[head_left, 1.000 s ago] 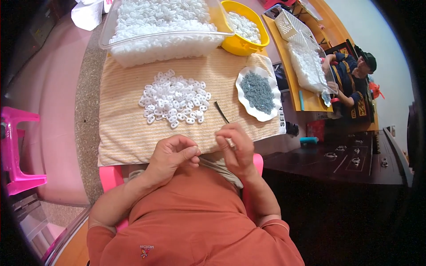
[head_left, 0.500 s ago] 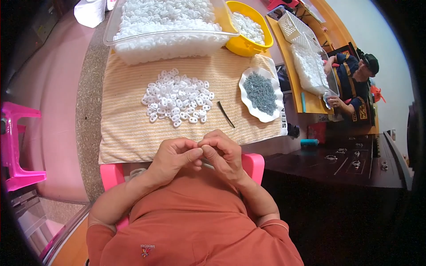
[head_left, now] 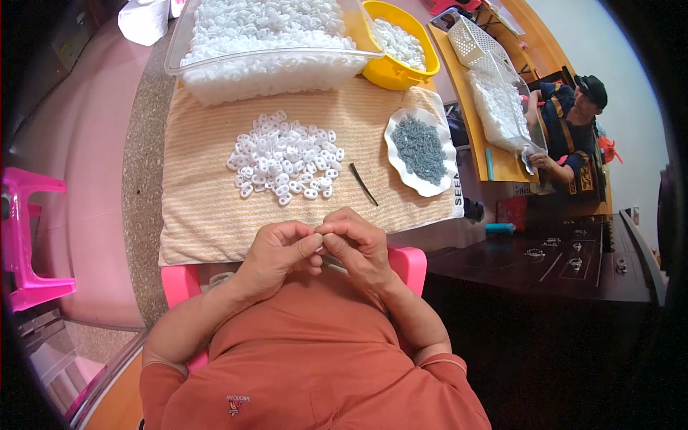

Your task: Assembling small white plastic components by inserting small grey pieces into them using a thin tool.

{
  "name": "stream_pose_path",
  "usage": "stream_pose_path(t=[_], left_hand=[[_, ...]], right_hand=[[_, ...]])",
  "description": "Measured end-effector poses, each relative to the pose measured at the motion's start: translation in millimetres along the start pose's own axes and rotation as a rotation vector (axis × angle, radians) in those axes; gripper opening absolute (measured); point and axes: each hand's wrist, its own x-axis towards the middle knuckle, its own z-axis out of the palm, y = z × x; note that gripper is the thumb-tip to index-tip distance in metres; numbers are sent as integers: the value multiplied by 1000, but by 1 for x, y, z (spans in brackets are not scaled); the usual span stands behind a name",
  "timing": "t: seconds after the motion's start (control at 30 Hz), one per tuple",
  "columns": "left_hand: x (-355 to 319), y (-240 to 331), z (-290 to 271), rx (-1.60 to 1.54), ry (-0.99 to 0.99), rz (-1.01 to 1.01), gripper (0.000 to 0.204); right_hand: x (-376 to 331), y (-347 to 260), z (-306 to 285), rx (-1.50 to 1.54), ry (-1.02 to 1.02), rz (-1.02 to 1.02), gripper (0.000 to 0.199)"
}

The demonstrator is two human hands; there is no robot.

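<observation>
My left hand [head_left: 285, 252] and my right hand [head_left: 356, 247] meet at the fingertips, just off the table's near edge and in front of my body. Thumbs and forefingers of both are pinched together. A tiny whitish spot shows between them, too small to name. Beyond my hands a loose heap of white plastic pieces with two holes [head_left: 285, 159] lies on the striped cloth [head_left: 197, 208]. To its right rests a thin black stick-like tool [head_left: 363, 184]. Further right, a white wavy-rimmed dish [head_left: 390, 152] holds many small grey-blue slender pieces [head_left: 421, 149].
A big clear tub [head_left: 175, 61] full of white pieces stands at the back, beside a yellow basin [head_left: 380, 77] with more. At the right, another person [head_left: 573, 122] sits at a table with a clear bin [head_left: 494, 107]. A pink stool [head_left: 43, 236] stands at left.
Both hands stay pinched together, with only slight shifts of the fingers. At the right, the other person's head has tilted a little.
</observation>
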Motion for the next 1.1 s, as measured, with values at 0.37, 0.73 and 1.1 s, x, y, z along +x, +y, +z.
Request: stream_pose_path(t=[0.37, 0.73, 1.1], left_hand=[[-1, 3, 3, 195, 54, 104, 16], [-2, -2, 4, 524, 103, 271, 17], [0, -4, 2, 545, 92, 258, 16]], right_hand=[[1, -2, 4, 102, 27, 84, 14], [3, -9, -1, 192, -51, 232, 14], [1, -3, -3, 199, -81, 240, 10]])
